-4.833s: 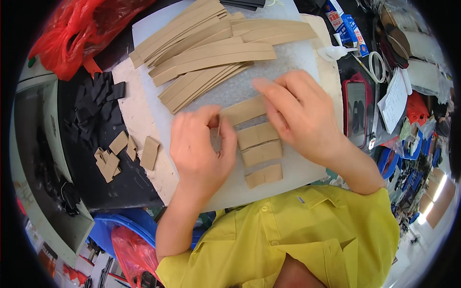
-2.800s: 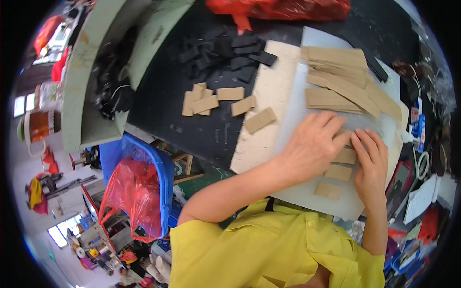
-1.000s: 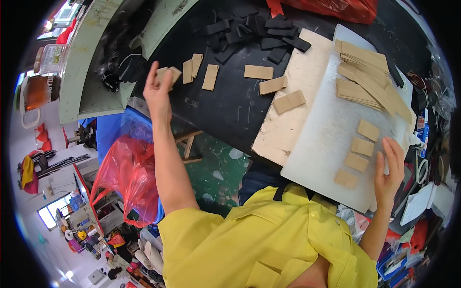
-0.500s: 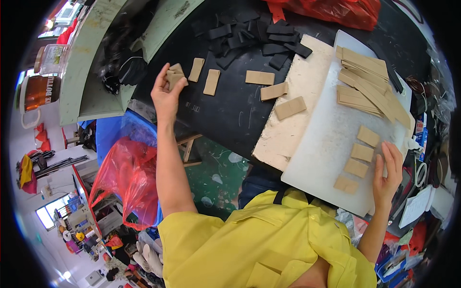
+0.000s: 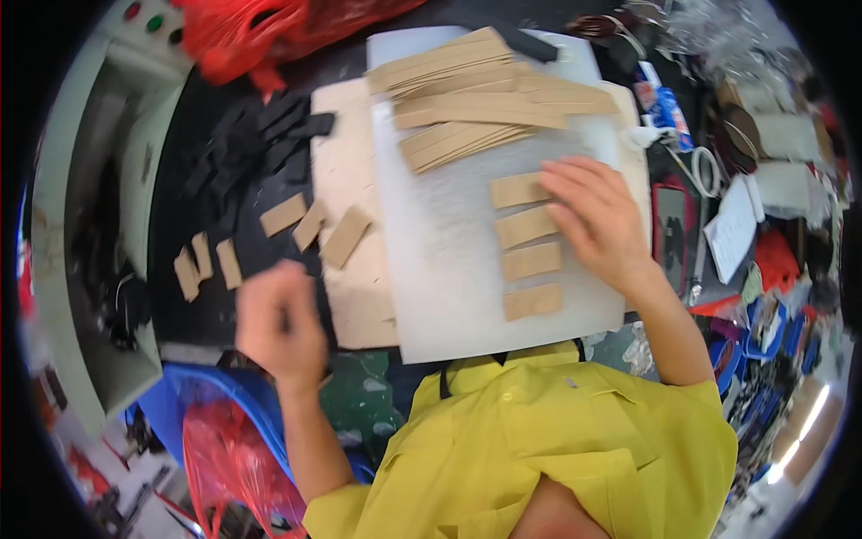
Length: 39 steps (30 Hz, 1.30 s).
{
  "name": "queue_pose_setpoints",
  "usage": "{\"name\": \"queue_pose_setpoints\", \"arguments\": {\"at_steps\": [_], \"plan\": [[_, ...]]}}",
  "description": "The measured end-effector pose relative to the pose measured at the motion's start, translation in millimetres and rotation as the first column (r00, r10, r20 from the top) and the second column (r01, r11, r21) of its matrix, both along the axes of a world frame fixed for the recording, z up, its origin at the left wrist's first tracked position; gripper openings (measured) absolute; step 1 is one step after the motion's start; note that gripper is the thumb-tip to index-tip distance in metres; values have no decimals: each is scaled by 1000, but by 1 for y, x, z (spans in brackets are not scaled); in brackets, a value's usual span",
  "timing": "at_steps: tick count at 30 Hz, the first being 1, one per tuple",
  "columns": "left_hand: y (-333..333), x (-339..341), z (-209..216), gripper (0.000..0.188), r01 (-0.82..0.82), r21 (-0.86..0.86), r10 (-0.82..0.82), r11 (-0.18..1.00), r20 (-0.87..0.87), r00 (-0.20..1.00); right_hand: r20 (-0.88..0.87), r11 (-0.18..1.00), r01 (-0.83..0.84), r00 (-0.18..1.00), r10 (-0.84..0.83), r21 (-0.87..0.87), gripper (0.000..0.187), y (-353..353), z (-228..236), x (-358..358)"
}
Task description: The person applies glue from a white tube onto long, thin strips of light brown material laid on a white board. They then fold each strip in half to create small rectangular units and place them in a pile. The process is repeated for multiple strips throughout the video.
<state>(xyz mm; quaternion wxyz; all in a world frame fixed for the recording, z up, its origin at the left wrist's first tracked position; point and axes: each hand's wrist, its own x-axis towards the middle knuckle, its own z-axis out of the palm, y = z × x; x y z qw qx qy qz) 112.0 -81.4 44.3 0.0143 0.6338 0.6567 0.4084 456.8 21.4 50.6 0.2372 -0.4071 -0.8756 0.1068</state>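
My left hand is over the near edge of the black table, smeared by motion, with its fingers seemingly curled. Left of it, several folded tan fabric pieces lie on the black tabletop. On the right, my right hand has its fingers stretched out, fingertips at the farthest of several short tan pieces lined up in a column. That column rests on a translucent white board. Beyond it lies a fanned pile of long tan strips.
A heap of black fabric loops lies on the table at the left. Under the white board is a cream board bearing more folded tan pieces. A red plastic bag sits at the back; a blue bin stands near left.
The view has swung to the right. My left hand has let go of the folded tan piece at the left and drawn back toward me. My right hand has reached the farthest short piece.
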Motion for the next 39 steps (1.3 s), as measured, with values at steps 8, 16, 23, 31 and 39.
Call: {"name": "queue_pose_setpoints", "arguments": {"at_steps": [8, 16, 23, 31, 39], "plan": [[50, 138, 3, 30, 387, -52, -389, 920, -22, 921, -210, 990, 69, 973, -93, -120, 28, 8, 9, -14], [51, 128, 13, 39, 534, -274, -369, 800, 477, 798, -306, 745, -207, 952, 4, -634, 29, -55, 45, 14], [33, 147, 12, 37, 432, -259, -434, 864, 55, 899, -117, 979, -1, 993, -24, -206, 32, -90, 14, 1], [26, 133, -7, 21, 477, -61, -463, 877, 157, 872, -72, 916, -78, 996, 54, -394, 31, -77, 31, 4], [1, 83, 4, 16, 171, -77, -42, 982, 799, 600, -106, 893, -55, 994, 8, -446, 32, -61, 17, -17]]}}
